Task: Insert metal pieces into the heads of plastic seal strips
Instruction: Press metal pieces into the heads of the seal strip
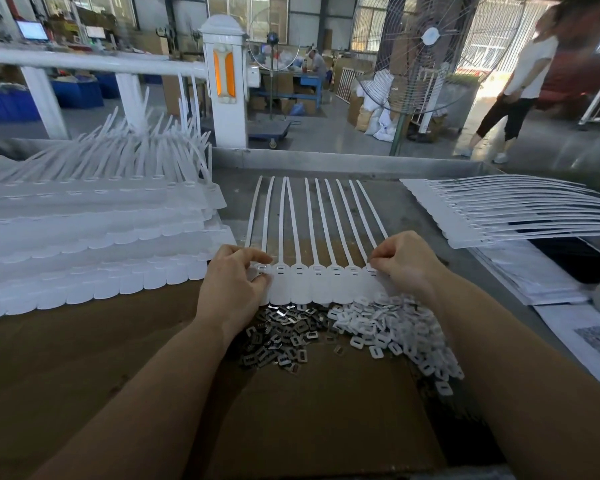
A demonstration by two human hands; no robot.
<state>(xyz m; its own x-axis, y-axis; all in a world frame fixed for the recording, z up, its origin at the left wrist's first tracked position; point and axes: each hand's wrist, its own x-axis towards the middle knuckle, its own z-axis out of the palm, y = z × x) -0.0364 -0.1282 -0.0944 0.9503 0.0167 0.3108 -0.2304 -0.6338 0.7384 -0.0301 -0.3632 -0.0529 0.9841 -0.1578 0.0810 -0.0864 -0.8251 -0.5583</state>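
The joined row of white plastic seal strips (321, 284) lies flat on the grey metal surface (406, 209), its thin tails fanned away. The left hand (232, 289) pinches one end of the row, and the right hand (407, 263) pinches the other, perhaps around a metal piece. Tugging unevenly could skew the limp, slippery row or scatter the small shiny slotted metal pieces (278, 341) heaped just below its heads.
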